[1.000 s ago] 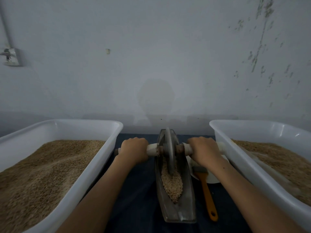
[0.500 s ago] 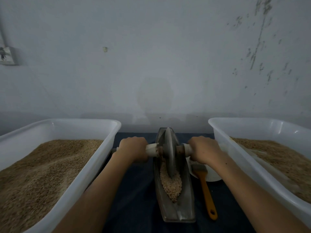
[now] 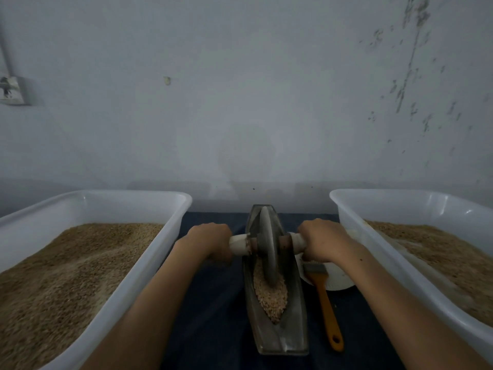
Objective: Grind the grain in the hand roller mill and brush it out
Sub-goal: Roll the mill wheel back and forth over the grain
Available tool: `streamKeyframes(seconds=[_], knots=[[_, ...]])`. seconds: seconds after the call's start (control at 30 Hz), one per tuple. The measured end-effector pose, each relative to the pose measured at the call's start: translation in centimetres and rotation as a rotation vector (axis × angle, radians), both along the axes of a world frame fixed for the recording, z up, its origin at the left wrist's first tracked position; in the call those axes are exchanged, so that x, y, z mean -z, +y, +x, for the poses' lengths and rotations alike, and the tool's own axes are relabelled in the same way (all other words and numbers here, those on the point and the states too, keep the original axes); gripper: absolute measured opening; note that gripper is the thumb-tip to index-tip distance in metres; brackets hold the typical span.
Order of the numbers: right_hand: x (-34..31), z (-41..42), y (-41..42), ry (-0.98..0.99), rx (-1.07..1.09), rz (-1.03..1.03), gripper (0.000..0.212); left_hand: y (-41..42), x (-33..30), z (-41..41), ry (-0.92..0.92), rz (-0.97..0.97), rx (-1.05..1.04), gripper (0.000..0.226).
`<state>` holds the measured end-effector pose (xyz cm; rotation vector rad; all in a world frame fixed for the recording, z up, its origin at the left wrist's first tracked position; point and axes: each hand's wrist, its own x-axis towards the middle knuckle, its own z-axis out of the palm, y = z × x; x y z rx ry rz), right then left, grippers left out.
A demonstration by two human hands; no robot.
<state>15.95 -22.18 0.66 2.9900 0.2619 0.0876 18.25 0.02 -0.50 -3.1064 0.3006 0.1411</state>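
Note:
A boat-shaped metal mill trough lies lengthwise on the dark cloth between two tubs. Its grey roller wheel stands upright in the far half of the trough, with tan grain piled just in front of it. My left hand grips the left end of the wheel's pale axle handle. My right hand grips the right end. A brush with an orange handle lies right of the trough, its bristles resting on a white plate.
A white plastic tub heaped with grain stands on the left, and a second one on the right. Both tubs flank my forearms closely. A grey wall rises right behind the table, with a socket at far left.
The wheel rolled slightly toward me along the trough, with both hands on the handle. The view tipped a little.

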Motion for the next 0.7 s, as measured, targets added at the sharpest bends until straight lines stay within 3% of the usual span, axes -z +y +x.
streamKeyframes(seconds=[0.1, 0.23, 0.37, 0.53, 0.7], knots=[[-0.5, -0.1, -0.3, 0.192, 0.036, 0.043, 0.026, -0.1, -0.4, 0.1, 0.112, -0.019, -0.001, 0.022], [0.0, 0.5, -0.7, 0.224, 0.046, 0.092, 0.028, -0.7, -0.7, -0.4, -0.011, 0.061, 0.007, 0.024], [1.2, 1.2, -0.6, 0.028, 0.045, 0.099, 0.008, -1.1, -0.4, -0.6, -0.245, 0.106, 0.016, 0.034], [2.7, 1.6, -0.5, -0.305, -0.006, 0.135, 0.008, -1.0, 0.3, -0.4, -0.357, 0.060, 0.003, 0.027], [1.7, 1.1, -0.2, -0.216, -0.004, 0.074, 0.006, -0.7, 0.2, -0.2, -0.273, 0.066, 0.005, 0.035]])
